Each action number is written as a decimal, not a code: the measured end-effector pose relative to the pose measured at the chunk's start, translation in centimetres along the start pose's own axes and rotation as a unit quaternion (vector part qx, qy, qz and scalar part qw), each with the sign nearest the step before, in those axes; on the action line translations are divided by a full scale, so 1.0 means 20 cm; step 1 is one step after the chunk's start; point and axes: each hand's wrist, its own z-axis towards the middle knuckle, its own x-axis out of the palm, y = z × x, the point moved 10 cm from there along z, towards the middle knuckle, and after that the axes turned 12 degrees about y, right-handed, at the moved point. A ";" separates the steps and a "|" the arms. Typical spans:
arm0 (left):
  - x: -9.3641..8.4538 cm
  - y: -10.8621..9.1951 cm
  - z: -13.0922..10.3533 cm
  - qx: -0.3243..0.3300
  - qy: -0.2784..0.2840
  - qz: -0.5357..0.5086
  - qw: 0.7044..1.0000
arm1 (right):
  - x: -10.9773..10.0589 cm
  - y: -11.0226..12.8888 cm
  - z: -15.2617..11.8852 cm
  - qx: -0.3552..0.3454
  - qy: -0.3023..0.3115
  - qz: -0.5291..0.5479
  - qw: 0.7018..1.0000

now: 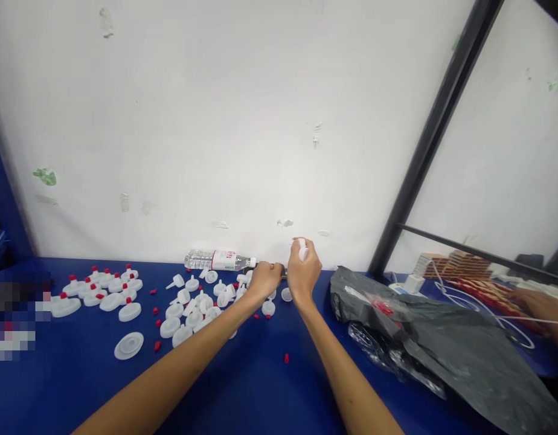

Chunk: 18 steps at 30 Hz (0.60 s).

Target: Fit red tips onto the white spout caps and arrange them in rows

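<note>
My right hand point(305, 275) is raised near the wall at the table's back edge, its fingers closed round a white plastic piece point(302, 249). Just to its left, my left hand point(264, 279) is closed and low over the table. A dark object point(284, 272) shows beside its fingers; what they hold, if anything, is hidden. Loose white funnel-like plastic caps point(194, 319) lie in a heap left of and beneath my left wrist. Farther left stand several white caps with red tips point(95, 294). Small red tips, one of them a single red tip point(287, 358), are scattered on the blue table point(243, 386).
A clear plastic bottle point(222, 260) lies on its side against the wall. On the right are a crumpled grey plastic bag point(446, 338), a white charger point(413, 283) with cables and a black post point(424, 145). Another person's hand point(532, 300) is at the far right.
</note>
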 end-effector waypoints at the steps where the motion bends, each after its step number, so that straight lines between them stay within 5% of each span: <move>1: -0.02 -0.01 0.00 0.000 0.007 0.035 0.999 | -0.02 -0.02 0.02 0.010 0.004 -0.010 1.000; 6: -0.11 -0.04 -0.03 -0.010 0.050 0.201 0.978 | -0.06 -0.19 0.16 0.077 0.065 -0.083 0.991; 11: -0.13 -0.06 -0.09 -0.034 0.120 0.324 0.938 | 0.05 -0.36 0.20 0.113 0.220 -0.170 0.954; 18: -0.06 -0.09 -0.17 -0.054 0.169 0.425 0.888 | 0.27 -0.29 0.08 0.043 0.353 -0.258 0.898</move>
